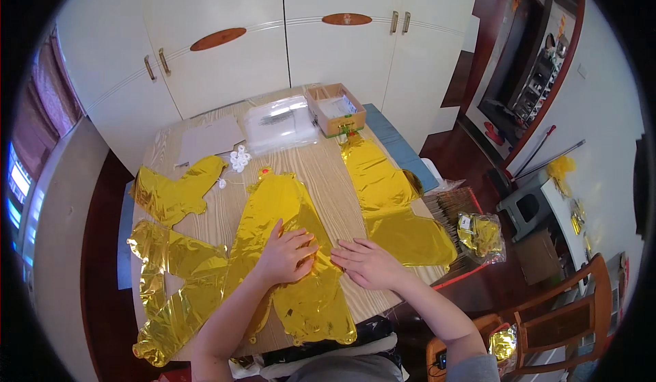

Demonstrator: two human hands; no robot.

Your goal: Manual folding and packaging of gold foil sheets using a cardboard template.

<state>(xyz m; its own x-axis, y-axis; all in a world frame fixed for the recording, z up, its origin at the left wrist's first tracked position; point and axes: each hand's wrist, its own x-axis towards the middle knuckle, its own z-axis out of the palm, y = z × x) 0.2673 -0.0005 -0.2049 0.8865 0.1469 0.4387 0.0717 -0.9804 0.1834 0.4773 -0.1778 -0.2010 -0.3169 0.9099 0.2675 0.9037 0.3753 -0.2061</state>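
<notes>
A flat, uninflated gold foil balloon [290,208] lies in front of me on the wood-grain table [333,177], its near end wide and creased. My left hand [287,252] rests on the middle of it, fingers spread. At the balloon's right edge is my right hand [369,262], palm down with the fingers stretched out. To the right lies another flat gold foil balloon [386,197]. On the left are a crumpled gold foil balloon [174,191] and, nearer me, a larger crinkled one [184,273].
Toward the back stand an open cardboard box [335,112], a stack of clear plastic bags [281,124] and pale card sheets [213,141]. Small white rolls [239,158] sit beside them. A wooden chair [560,314] and a bagged gold item [480,235] are on the right.
</notes>
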